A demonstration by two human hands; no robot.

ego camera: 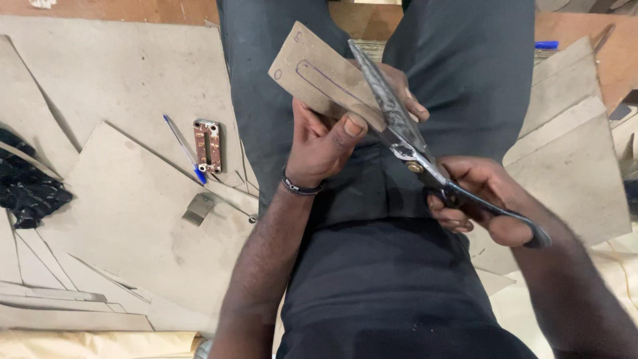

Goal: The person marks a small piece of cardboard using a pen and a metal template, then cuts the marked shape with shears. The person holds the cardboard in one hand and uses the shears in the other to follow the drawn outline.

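Cutting underway: marked board piece (319,73) held over the lap, left hand (325,143) clenched on its lower edge, right hand (478,199) gripping the scissors (405,136) with blades across the board. Risk: left thumb (352,126) lies just beside the blade; a slip could nick it or wander off the drawn outline. Blue pen (183,146), rusty metal plate (207,145) lie left on board sheets (133,199), well apart.

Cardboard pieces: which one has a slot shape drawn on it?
The small cardboard piece held in the left hand, against the scissors; the sheets lying around look unmarked.
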